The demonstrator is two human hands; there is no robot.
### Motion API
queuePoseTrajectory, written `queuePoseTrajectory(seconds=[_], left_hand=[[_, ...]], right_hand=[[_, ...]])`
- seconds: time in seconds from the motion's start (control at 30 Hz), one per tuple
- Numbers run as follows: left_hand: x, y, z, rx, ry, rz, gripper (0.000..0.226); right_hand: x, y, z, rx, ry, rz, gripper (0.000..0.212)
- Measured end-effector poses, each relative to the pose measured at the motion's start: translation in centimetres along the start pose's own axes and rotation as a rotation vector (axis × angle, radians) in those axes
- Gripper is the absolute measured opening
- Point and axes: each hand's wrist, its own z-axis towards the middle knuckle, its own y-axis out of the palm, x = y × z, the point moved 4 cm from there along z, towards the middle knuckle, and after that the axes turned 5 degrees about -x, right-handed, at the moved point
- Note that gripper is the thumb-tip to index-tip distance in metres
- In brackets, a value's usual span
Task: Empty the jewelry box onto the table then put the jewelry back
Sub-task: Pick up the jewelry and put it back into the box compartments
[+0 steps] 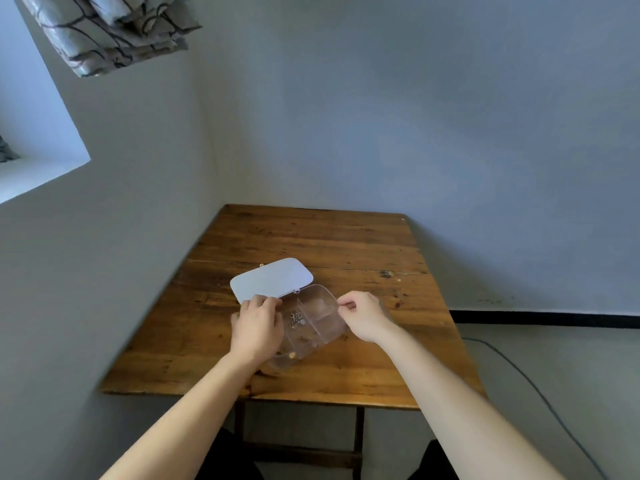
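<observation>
A clear plastic jewelry box (320, 315) with inner dividers lies open on the wooden table (311, 237). Its lid (272, 279) is flipped back flat to the upper left. Small silver jewelry pieces (295, 319) lie in one compartment, and a few small gold bits (292, 355) sit near the box's near end. My left hand (257, 329) rests on the box's left side, fingers curled at the lid's edge. My right hand (362, 315) is at the box's right rim, thumb and forefinger pinched together; what it pinches is too small to tell.
The table stands in a corner, with walls behind and to the left. A dark knot (386, 273) marks the wood right of the lid. A cable (519, 375) runs over the floor at the right. A patterned curtain (110, 29) hangs top left.
</observation>
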Motion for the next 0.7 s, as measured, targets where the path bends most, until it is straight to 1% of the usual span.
queuePoseTrajectory(seconds=[0.07, 0.13, 0.23, 0.33, 0.43, 0.47, 0.6, 0.67, 0.7], left_hand=[[2.8, 0.8, -0.7, 0.058, 0.114, 0.002, 0.032], [5.5, 2.0, -1.4, 0.065, 0.224, -0.022, 0.032], [8.7, 4.6, -2.5, 0.027, 0.424, -0.016, 0.029], [10.5, 7.7, -3.5, -0.070, 0.580, 0.068, 0.030], [10.5, 10.2, -4.0, -0.179, 0.629, 0.139, 0.034], [10.1, 10.6, -4.1, -0.190, 0.628, 0.145, 0.035], [9.2, 11.0, -4.3, -0.138, 0.631, 0.071, 0.029], [9.1, 11.1, -4.3, -0.124, 0.625, 0.067, 0.030], [9.2, 11.1, -4.3, -0.123, 0.619, 0.065, 0.030]], right_hand=[[2.8, -1.2, -1.3, 0.030, 0.051, -0.032, 0.031], [5.6, -2.2, -2.6, 0.055, 0.117, -0.047, 0.033], [9.4, -3.0, -4.1, 0.070, 0.209, -0.044, 0.039], [11.9, -3.2, -5.2, 0.088, 0.267, -0.050, 0.046], [13.2, -2.7, -5.3, 0.091, 0.282, -0.055, 0.052], [13.3, -2.3, -5.2, 0.081, 0.275, -0.062, 0.056], [13.0, -0.7, -4.2, 0.074, 0.174, -0.147, 0.066], [12.8, -0.3, -3.8, 0.123, 0.143, -0.211, 0.065], [12.8, -0.1, -3.7, 0.155, 0.120, -0.215, 0.061]])
